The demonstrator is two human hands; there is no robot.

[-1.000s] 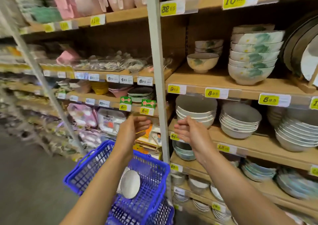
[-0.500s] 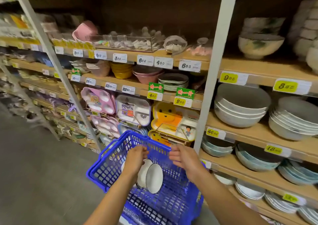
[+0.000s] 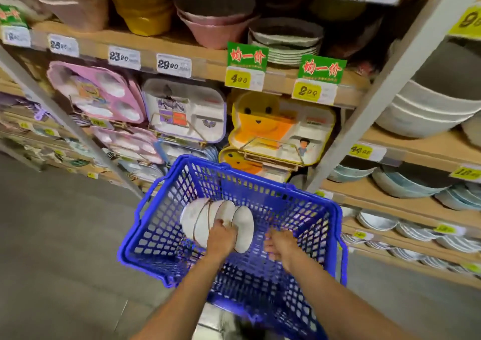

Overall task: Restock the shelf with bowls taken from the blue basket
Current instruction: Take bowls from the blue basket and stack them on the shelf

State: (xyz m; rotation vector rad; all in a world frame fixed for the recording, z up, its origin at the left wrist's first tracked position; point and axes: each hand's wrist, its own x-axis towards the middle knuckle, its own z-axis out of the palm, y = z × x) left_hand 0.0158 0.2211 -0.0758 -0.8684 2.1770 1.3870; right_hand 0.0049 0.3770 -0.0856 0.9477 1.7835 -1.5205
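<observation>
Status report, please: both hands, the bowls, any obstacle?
Left hand grips white bowls in blue basket. Right hand beside them, grip unclear. No obstacle seen.

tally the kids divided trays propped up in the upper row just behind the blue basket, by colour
pink tray: 1
white tray with purple rim: 1
yellow tray: 1
total: 3

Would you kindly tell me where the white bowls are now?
In the head view, the white bowls stand on edge in a row inside the blue basket's left half, gripped by the left hand.
</observation>
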